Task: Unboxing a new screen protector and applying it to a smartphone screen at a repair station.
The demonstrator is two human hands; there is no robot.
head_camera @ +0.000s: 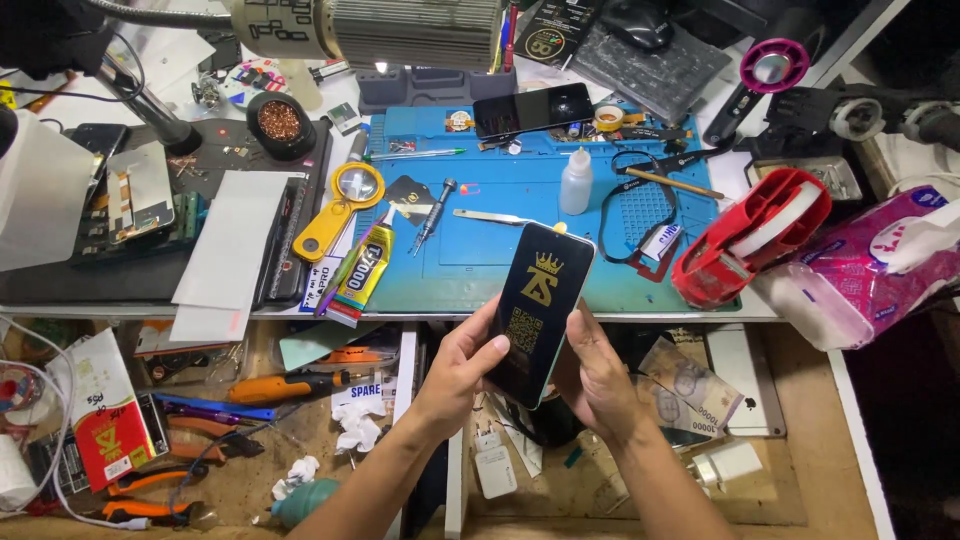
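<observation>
I hold a black smartphone [537, 308] with a pale green edge upright between both hands, just in front of the desk's near edge. A black film with a gold crown emblem and a square code pattern covers its face. My left hand [462, 368] grips its left side with the thumb on the lower face. My right hand [592, 372] clasps the right side and back. Behind the phone lies the blue work mat [500, 215].
On the mat lie another dark phone [533, 108], a small white bottle [575, 181], tweezers [492, 216], a screwdriver [434, 212], a glue tube [364, 267] and a yellow magnifier [340, 206]. A red tape dispenser [748, 237] and tissue pack [868, 265] sit right. Open drawers below hold tools and banknotes [690, 385].
</observation>
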